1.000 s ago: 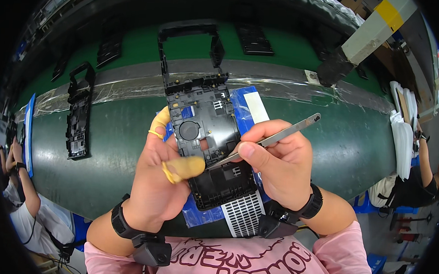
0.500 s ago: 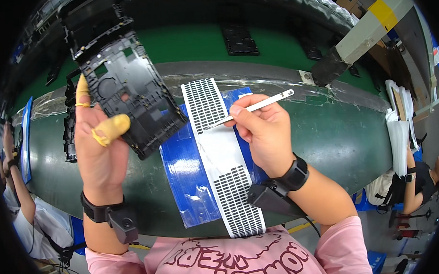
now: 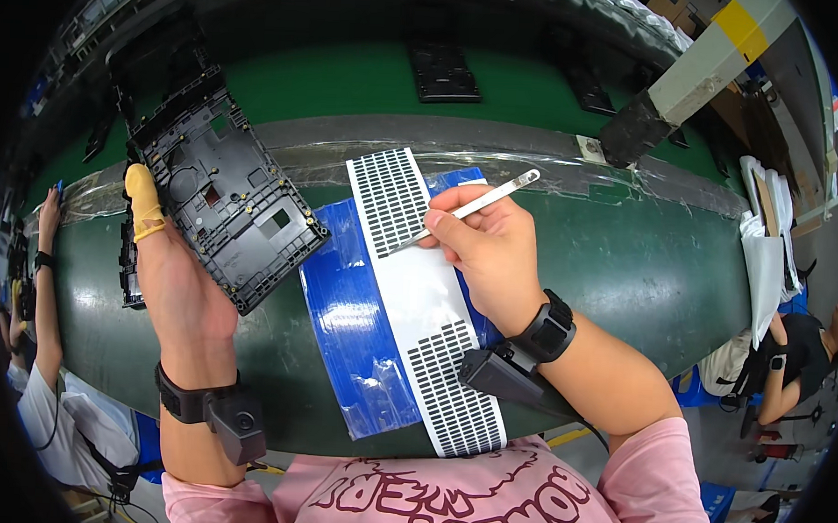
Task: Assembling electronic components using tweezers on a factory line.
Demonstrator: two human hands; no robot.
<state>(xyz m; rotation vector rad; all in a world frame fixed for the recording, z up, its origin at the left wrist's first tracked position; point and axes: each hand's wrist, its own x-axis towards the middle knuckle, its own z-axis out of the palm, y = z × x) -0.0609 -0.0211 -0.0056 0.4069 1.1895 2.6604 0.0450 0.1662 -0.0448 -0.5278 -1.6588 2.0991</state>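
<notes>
My left hand (image 3: pixel 189 294) holds up a black plastic housing (image 3: pixel 252 240) with ribs, cut-outs and small brass-coloured inserts along its edges. A yellow finger cot covers one fingertip of that hand; the other fingers are mostly hidden behind the housing. Pinched in my right hand (image 3: pixel 496 255) is a pair of slim, pale tweezers (image 3: pixel 490 199). Their fine tip meets the lower edge of the upper block of small black rectangular stickers on a white sheet (image 3: pixel 422 294). That sheet lies across a blue, tape-covered board (image 3: pixel 346 324), with a bare white band between its two sticker blocks.
Another black housing (image 3: pixel 131 263) stands behind my left hand. Black parts (image 3: pixel 444 74) lie on the green belt (image 3: pixel 352 86) beyond the dark ledge. A grey post (image 3: pixel 694 72) rises at the far right. People sit at both sides, with white sheets (image 3: pixel 760 267) at right.
The housing has tilted and shifted slightly left and down, and my left thumb no longer shows over it. My right hand has moved a little left. Parts on the belt have shifted left.
</notes>
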